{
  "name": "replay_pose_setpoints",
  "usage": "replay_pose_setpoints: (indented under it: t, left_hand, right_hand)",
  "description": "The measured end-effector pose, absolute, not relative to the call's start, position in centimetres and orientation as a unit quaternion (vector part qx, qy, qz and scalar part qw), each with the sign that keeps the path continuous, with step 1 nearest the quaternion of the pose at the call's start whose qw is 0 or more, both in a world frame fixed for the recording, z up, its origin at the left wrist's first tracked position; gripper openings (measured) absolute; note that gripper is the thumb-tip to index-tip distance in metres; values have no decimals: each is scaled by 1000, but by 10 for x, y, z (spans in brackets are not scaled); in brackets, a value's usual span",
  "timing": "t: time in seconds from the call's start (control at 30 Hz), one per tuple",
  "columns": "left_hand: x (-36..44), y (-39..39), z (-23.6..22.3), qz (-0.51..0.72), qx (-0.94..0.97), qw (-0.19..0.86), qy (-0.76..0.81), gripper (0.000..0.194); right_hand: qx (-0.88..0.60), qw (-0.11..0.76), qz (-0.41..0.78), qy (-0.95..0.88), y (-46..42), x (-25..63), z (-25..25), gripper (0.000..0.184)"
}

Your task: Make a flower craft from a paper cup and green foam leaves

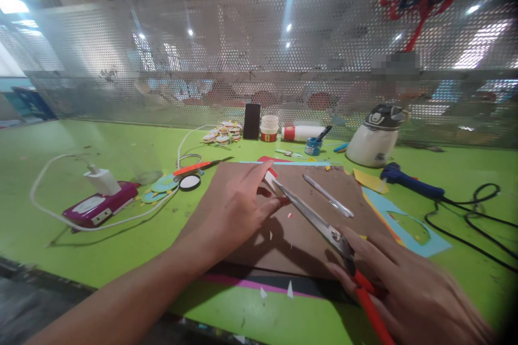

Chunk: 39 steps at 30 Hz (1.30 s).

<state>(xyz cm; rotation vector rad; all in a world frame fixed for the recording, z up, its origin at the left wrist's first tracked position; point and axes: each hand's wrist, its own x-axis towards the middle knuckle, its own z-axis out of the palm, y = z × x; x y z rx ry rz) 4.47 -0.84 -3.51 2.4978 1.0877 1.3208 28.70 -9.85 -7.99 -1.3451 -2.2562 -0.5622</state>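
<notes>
Between the thumb and fingers of my left hand (238,202) is a small red and white piece of paper (271,178), held above a brown board (230,226). My right hand (400,280) grips a pair of scissors (319,223) with red handles, their blades pointing to the upper left. The blade tips meet the lower edge of the paper piece; whether they cut into it I cannot tell. Small white scraps (290,289) lie under and in front of the hands. On the board, right of the blades, rests a clear pen-like stick (328,197).
At left, a purple power strip (101,207) has a white charger (102,179) and cable. An orange utility knife (192,167) lies nearby. Behind stand a phone (252,122), paper cups (269,128) and a blue jar (313,146). At right are a kettle (372,143) and a corded blue tool (416,182).
</notes>
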Motion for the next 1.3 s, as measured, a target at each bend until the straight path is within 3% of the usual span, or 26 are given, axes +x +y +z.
replay_pose_setpoints:
  t: [0.77, 0.93, 1.13, 1.3]
  left_hand:
    - [45, -9, -36, 434, 825, 66, 357, 38]
    - [44, -7, -40, 440, 819, 85, 359, 45]
    - [41, -6, -40, 415, 824, 63, 380, 50]
    - [38, -7, -36, 400, 833, 67, 377, 50]
  right_hand:
    - [-496, 221, -165, -823, -100, 291, -85, 50]
    - [-496, 239, -164, -819, -101, 290, -81, 44]
    - [-536, 272, -26, -799, -99, 288, -74, 22]
    - [-571, 268, 67, -773, -99, 289, -77, 26]
